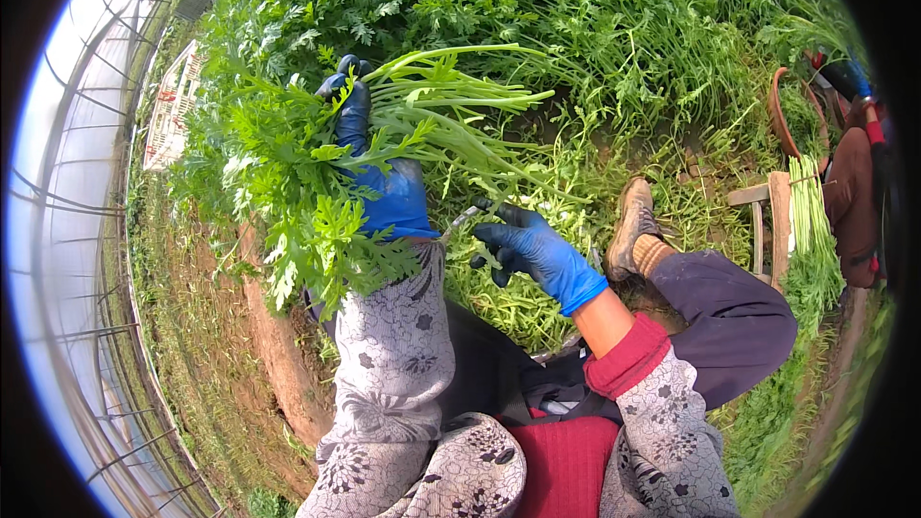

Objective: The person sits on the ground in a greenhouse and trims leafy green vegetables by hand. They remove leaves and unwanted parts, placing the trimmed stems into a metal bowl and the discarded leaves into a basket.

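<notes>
My left hand (pixel 360 122), in a blue glove with dark, soiled fingers, grips a bunch of leafy greens (pixel 309 180) that look like garland chrysanthemum. Its pale stems (pixel 468 101) point right, while the leaves hang left over my wrist and sleeve. Lower and to the right, my right hand (pixel 522 244) wears the same kind of glove, its fingers bent and spread. By its fingertips shows a thin metal piece (pixel 460 221), perhaps a blade; whether the hand holds it is unclear. Cut stems and leaves (pixel 525 309) litter the ground below.
Dense growing greens (pixel 504 0) stand ahead. At right are a wooden stool (pixel 779 223), laid-out greens (pixel 809 223), a reddish-brown basket (pixel 777 111) and another person (pixel 853 194). A pale plastic crate (pixel 173 111) lies left, near the greenhouse wall (pixel 65 158). My shoe (pixel 629 226) rests ahead.
</notes>
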`<action>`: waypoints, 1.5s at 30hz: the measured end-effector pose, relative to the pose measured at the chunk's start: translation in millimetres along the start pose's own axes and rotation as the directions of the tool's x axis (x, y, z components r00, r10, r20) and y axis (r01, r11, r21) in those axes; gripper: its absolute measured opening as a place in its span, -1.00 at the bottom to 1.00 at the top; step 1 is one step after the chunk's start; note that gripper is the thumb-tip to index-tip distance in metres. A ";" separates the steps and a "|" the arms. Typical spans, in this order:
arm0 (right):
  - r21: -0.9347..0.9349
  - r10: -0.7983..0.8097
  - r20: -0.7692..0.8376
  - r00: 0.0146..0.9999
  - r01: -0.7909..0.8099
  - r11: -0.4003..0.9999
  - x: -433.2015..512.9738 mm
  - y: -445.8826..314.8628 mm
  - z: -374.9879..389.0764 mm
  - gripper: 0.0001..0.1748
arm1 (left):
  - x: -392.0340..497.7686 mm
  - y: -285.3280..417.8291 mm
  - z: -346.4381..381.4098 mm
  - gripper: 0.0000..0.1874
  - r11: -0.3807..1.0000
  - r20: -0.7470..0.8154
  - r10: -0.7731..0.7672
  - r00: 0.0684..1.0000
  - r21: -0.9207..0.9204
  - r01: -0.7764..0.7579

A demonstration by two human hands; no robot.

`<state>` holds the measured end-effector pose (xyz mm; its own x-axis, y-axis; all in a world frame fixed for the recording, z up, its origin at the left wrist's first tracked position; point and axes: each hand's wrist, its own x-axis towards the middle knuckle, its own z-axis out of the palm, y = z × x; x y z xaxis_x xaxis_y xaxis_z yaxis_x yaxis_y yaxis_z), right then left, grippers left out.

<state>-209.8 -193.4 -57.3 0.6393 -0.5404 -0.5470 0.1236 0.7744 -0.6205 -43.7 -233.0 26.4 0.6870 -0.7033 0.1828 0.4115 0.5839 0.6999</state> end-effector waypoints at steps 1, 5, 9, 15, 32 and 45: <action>0.138 -0.142 0.118 0.983 0.125 0.982 15.2 3.2 0.5 -0.53 | 0.5 0.8 1.6 -0.65 0.998 -0.073 -0.044 0.996 -0.042 0.041; 0.475 -0.388 0.234 0.892 0.243 0.845 51.3 16.4 19.0 -0.56 | -2.3 4.9 -2.6 -0.74 0.978 -0.134 -0.177 0.975 -0.134 0.159; 0.548 -0.453 0.010 0.891 0.374 0.749 54.4 16.5 22.6 -0.57 | -2.4 6.7 -5.8 -0.63 0.966 -0.159 -0.213 0.964 -0.185 0.183; 0.019 -0.452 0.143 0.881 0.454 0.891 51.2 44.9 -69.0 -0.66 | -3.1 17.2 -12.2 -0.63 0.966 -0.178 -0.221 0.959 -0.175 0.191; -0.818 -0.691 0.020 0.722 0.409 0.404 -30.0 -97.8 24.3 -0.61 | -40.2 32.4 -24.2 -0.83 0.998 0.366 -0.001 0.931 0.063 -0.023; -0.855 -0.840 0.152 0.521 0.495 0.152 11.4 -66.8 7.8 -0.79 | -46.0 42.2 -32.8 -0.83 0.991 0.288 -0.042 0.957 0.133 0.004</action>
<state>-204.8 -248.7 -17.7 0.3445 -0.8819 0.3217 -0.3137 -0.4311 -0.8460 -38.3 -162.6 24.9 0.4670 -0.8144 0.3445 0.3307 0.5221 0.7862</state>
